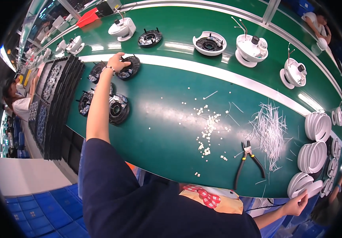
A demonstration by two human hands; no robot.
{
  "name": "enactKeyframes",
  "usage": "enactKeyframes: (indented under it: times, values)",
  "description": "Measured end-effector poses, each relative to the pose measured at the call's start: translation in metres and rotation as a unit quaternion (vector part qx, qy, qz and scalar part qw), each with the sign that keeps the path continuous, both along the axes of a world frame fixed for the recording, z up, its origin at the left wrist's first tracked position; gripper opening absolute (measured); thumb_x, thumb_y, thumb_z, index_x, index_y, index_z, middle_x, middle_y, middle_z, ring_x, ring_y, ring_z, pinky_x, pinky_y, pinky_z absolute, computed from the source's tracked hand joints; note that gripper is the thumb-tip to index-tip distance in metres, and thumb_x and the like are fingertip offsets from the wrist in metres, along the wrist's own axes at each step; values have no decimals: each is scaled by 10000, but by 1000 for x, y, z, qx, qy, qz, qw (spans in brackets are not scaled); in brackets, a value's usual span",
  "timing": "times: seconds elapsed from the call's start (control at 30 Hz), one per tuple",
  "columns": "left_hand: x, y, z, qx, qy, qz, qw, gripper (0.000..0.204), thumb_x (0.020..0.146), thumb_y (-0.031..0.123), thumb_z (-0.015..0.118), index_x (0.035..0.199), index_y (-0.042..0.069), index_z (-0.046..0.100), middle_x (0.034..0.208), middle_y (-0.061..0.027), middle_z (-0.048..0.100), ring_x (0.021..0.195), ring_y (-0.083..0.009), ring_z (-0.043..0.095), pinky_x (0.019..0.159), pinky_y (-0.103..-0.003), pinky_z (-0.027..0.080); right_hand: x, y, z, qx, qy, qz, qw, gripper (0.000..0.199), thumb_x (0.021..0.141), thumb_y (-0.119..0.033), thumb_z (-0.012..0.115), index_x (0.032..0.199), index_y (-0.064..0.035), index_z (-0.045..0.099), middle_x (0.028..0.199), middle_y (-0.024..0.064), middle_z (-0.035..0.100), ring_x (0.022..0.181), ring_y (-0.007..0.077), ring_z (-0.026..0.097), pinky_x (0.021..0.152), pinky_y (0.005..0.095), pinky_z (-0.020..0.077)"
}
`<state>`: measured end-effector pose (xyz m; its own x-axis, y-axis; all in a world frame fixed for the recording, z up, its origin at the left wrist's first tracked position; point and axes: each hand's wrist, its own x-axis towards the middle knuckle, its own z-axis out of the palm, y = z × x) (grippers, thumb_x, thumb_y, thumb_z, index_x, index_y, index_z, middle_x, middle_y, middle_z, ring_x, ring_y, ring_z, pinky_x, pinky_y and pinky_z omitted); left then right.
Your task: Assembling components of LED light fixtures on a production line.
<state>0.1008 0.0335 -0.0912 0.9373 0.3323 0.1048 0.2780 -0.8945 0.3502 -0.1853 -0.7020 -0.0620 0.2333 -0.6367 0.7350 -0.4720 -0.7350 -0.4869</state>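
While a stack of black trays [63, 113] is standing at nine o'clock, beside the green tabletop [155, 146], several black round parts [118, 112] are lying close together along its left end. Above them, near eleven o'clock, the left hand [117, 63] is resting at another black disc [132, 70], thumb and fingers spread over its left side; how firmly they are pressing cannot be told. From that hand the disc is lying toward four o'clock, with no long axis to follow, and the left arm is by far the nearer one.

Past the middle, small white bits [209, 127] are lying scattered; cutters [248, 150] are pointing their nose to twelve o'clock, handles spreading toward five and seven. Just right of them a heap of thin white strips [269, 127] is spreading.

At about four o'clock the right hand [296, 204] is pinching the lower edge of a white ring [314, 188]. The ring is sitting between one and two o'clock from that hand, its visible band running from eight to two, below stacked white rings [304, 158].
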Motion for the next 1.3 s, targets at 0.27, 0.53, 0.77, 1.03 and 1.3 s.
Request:
enactKeyframes:
  times: [0.27,0.53,0.77,1.03,1.3]
  values:
    - [-25,-72,35,-234,-131,-34,963,214,742,80,618,936,0,573,829,-64,604,775,-139,575,699,-298,471,31,169,41,-68,130,570,808,171,586,29,684,729,-2,594,671,102,607,606,238,600,551,301,468]
    - [-101,-231,46,-692,-174,-107,692,266,823,-14,499,1072,-15,407,1023,-92,538,900,-149,557,772,-276,478,56,193,33,22,437,622,649,555,505,-190,774,993,-59,541,1126,165,461,1028,324,442,837,449,355]
    - [-114,-265,32,-717,-153,-123,669,312,822,-24,489,1108,-16,361,1038,-108,519,926,-141,537,786,-287,475,85,185,38,24,505,577,641,1032,396,-270,811,1266,-47,302,1350,188,191,1212,415,211,976,532,181]
    - [-135,-315,26,-769,-153,-126,608,378,796,-87,469,1130,-7,310,1103,-122,469,996,-170,508,858,-299,449,128,219,33,328,94,694,634,1097,475,-192,817,1321,-4,144,1296,140,280,1197,249,331,965,361,328]
    - [-150,-314,34,-841,83,-289,450,876,662,155,706,1329,50,147,1352,-128,240,1251,-265,257,1017,-436,251,146,257,22,280,139,703,639,1160,456,-239,843,1326,2,115,1280,174,280,1179,259,347,977,362,310]
